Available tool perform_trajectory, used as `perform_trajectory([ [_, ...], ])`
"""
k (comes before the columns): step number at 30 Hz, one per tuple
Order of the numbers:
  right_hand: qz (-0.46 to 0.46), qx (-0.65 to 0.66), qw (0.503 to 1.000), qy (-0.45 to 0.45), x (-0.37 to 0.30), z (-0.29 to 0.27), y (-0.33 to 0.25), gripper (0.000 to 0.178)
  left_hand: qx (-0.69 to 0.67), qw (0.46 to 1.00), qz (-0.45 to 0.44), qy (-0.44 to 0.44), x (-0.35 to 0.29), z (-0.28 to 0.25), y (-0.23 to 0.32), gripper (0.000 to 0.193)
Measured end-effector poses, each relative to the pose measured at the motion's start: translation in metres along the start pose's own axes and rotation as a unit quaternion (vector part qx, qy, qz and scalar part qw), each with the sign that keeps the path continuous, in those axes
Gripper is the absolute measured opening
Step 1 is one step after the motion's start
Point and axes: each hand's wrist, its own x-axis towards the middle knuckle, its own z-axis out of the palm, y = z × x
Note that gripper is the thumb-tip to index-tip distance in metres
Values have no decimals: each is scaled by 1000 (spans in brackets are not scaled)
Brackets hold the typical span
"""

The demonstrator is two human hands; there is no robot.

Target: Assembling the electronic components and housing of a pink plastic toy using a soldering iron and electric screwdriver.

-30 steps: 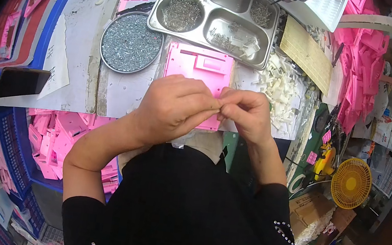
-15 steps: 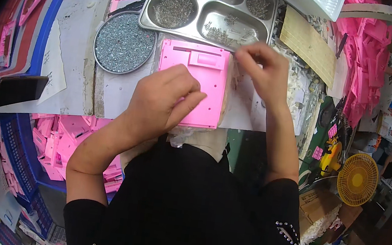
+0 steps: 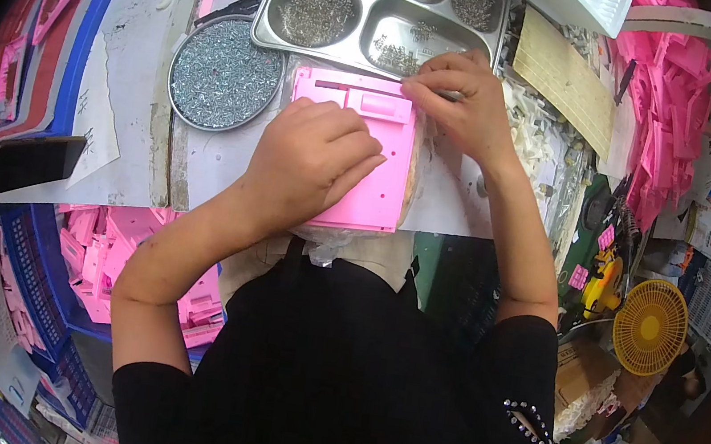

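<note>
A pink plastic panel (image 3: pixel 369 190) lies before me, with a raised block and a slot along its far end. My left hand (image 3: pixel 310 158) is over its left side, fingers curled and thumb against them; whatever they hold is hidden. At the panel's far right corner, beside the near rim of a metal compartment tray (image 3: pixel 342 52), my right hand (image 3: pixel 463 101) has thumb and fingertips drawn together. Something small and dark shows under those fingers, too unclear to name. Small metal springs (image 3: pixel 316 12) fill the tray's round compartment, and fewer lie in the compartment nearest my right hand.
Left of the panel stands a round dish of small screws (image 3: pixel 227 75). A dark phone (image 3: pixel 38 165) sits at the table's left edge. Pink parts fill a blue crate (image 3: pixel 113 253) below and are heaped at the right (image 3: pixel 662 110). A yellow fan (image 3: pixel 649 326) stands right.
My right hand has moved left, bringing its fingertips to the panel's far right corner. My left hand has shifted slightly right and away from me over the panel.
</note>
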Motion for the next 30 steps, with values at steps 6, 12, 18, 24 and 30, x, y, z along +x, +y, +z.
perform_trajectory([
  [6,88,169,970,-153,20,-14,14,14,59,995,59,-63,8,14,-8,10],
  [12,56,75,985,-144,27,-31,9,21,129,980,128,-79,11,18,-6,9],
  [18,41,1,999,-33,3,-45,-6,24,132,980,123,-79,9,22,-6,12],
  [24,41,-10,999,-8,-13,-54,-19,22,158,975,123,-100,8,19,-3,13],
  [30,-40,-41,998,40,-14,-51,-32,18,171,984,46,22,6,-28,-16,13],
])
